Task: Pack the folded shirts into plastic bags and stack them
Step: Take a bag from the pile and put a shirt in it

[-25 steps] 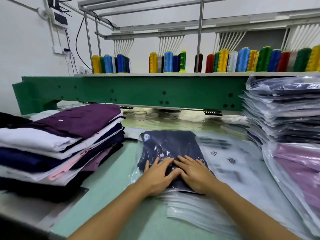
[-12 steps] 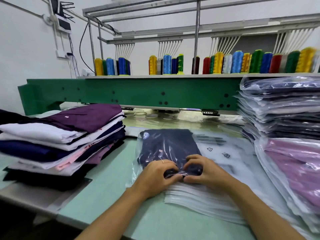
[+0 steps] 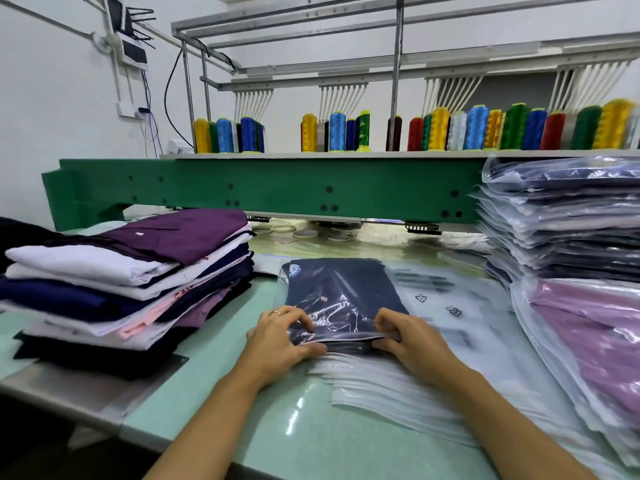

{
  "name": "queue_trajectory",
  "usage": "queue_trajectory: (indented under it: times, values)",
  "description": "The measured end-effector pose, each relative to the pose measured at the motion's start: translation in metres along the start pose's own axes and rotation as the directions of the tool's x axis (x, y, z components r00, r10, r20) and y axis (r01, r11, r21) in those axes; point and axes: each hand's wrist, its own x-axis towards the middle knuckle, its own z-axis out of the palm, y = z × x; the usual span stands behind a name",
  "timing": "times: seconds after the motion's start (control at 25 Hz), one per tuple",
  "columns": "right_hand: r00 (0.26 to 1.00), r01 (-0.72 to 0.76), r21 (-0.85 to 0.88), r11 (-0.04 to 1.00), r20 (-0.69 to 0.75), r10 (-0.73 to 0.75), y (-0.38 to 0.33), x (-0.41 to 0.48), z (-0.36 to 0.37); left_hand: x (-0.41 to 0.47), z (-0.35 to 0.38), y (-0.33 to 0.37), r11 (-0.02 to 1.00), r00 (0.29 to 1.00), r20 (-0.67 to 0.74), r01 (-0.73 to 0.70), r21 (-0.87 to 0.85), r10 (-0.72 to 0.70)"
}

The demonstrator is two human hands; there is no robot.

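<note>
Navy shirt (image 3: 332, 278), 1 of it, is lying flat inside 1 clear plastic bag (image 3: 346, 318) at the ctr of the counter (image 3: 214, 386). It is sitting on a fanned pile of empty bags (image 3: 398, 393), w/ too many edges to count.

2 hands are working the bag's near edge. The left hand (image 3: 282, 341) is pinching the left part of the bag mouth, fingers curled on top & thumb underneath, w/ 1 ring (image 3: 276, 312) showing on a finger. The right hand (image 3: 414, 337) is pinching the right part the same way, fingers bent over the film & thumb below. Both are gripping plastic; neither is lying flat.

On the left, 1 pile of unbagged folded shirts (image 3: 104, 268) is sitting on the counter, approx 10 layers in white, navy, pink & black; exact count is not clear. A purple one (image 3: 180, 233) is lying on top.

On the right, 1 tall stack of bagged shirts (image 3: 568, 223) is standing, well over 10 high. 1 pink-purple bagged shirt (image 3: 595, 341) is lying in front of it. 2 small printed marks (image 3: 420, 298) are showing on the empty bag just beside the navy shirt.

Behind, 1 green machine beam (image 3: 277, 188) is running across. Approx 25 thread spools (image 3: 337, 131) are standing on the shelf above it, packed too tight for an exact count.
</note>
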Motion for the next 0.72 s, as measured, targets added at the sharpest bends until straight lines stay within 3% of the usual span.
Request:
queue_trajectory:
  times: [0.12, 0.4, 0.56, 0.72]
  values:
    - [0.997, -0.064, 0.007, 0.998, -0.048, 0.064, 0.007, 0.0, -0.003, -0.002, -0.011, 0.0, 0.983, 0.99, -0.003, -0.142, -0.12, 0.142]
    - [0.984, -0.147, -0.195, 0.97, -0.124, 0.124, 0.008, 0.001, -0.007, -0.004, -0.017, -0.001, 0.981, 0.976, 0.103, -0.194, 0.01, 0.192]
    - [1.0, 0.011, -0.094, 0.996, 0.008, -0.011, 0.003, 0.001, -0.008, -0.001, -0.017, -0.001, 0.96, 0.948, -0.203, -0.267, -0.085, 0.246]
    - [0.992, 0.113, -0.145, 0.983, 0.069, -0.104, -0.013, 0.005, -0.01, 0.004, -0.017, -0.005, 0.892, 0.914, -0.406, -0.2, -0.405, 0.021]
